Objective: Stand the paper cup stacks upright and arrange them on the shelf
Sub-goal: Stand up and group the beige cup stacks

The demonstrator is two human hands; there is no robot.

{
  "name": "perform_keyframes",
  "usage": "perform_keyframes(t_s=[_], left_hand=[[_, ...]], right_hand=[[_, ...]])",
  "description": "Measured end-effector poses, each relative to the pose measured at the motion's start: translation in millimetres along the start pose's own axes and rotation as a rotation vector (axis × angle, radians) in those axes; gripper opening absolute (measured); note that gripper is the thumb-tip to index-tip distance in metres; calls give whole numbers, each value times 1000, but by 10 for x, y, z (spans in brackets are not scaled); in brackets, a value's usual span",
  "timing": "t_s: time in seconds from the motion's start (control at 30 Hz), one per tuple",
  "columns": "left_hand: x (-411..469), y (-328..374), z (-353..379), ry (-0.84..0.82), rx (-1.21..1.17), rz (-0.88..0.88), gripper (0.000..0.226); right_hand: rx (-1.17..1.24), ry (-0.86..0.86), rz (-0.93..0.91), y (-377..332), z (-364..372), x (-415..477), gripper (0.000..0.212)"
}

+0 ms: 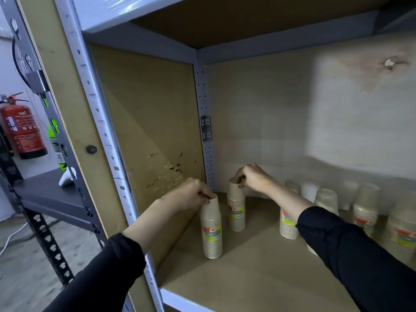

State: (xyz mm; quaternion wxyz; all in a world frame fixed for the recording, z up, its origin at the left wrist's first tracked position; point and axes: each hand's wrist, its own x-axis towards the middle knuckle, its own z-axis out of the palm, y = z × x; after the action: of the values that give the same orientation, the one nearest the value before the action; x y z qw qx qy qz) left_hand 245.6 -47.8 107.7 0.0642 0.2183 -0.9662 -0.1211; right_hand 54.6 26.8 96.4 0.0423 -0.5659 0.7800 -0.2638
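Two beige paper cup stacks with green and red labels stand upright, mouths down, at the left end of the shelf board [258,273]. My left hand [193,193] grips the top of the nearer stack [211,230]. My right hand [249,176] pinches the top of the farther stack [236,210] close to the back corner. Several more stacks stand upright to the right, among them one [288,224] partly hidden behind my right forearm and one [364,208] farther right.
The left side panel [146,131] and back wall [292,131] close the shelf in, with another shelf board overhead. A perforated metal post [108,136] frames the front left. Outside to the left are a red fire extinguisher [21,129] and a dark lower shelf [49,194].
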Motion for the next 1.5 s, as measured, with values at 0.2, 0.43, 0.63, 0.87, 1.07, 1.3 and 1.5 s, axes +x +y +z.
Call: perform_keyframes(t_s=[0.2, 0.43, 0.63, 0.87, 1.07, 1.3, 1.5], left_hand=[[-36, -73, -29, -22, 4, 30, 32], [-44, -34, 2, -3, -2, 4, 29], [-56, -42, 3, 6, -15, 8, 28], [-59, -49, -1, 0, -7, 0, 29], [-4, 76, -19, 58, 31, -5, 25], [242, 548, 41, 216, -8, 105, 27], [594, 1079, 317, 267, -120, 136, 29]], right_hand=[[-53, -65, -67, -49, -20, 15, 27], [-124, -46, -11, -104, 33, 11, 31], [-107, -21, 44, -178, 123, 31, 26], [-21, -76, 18, -149, 35, 43, 26], [-73, -73, -21, -126, -30, -46, 32], [-159, -3, 0, 60, -491, -409, 38], [-154, 161, 115, 490, -949, -974, 32]])
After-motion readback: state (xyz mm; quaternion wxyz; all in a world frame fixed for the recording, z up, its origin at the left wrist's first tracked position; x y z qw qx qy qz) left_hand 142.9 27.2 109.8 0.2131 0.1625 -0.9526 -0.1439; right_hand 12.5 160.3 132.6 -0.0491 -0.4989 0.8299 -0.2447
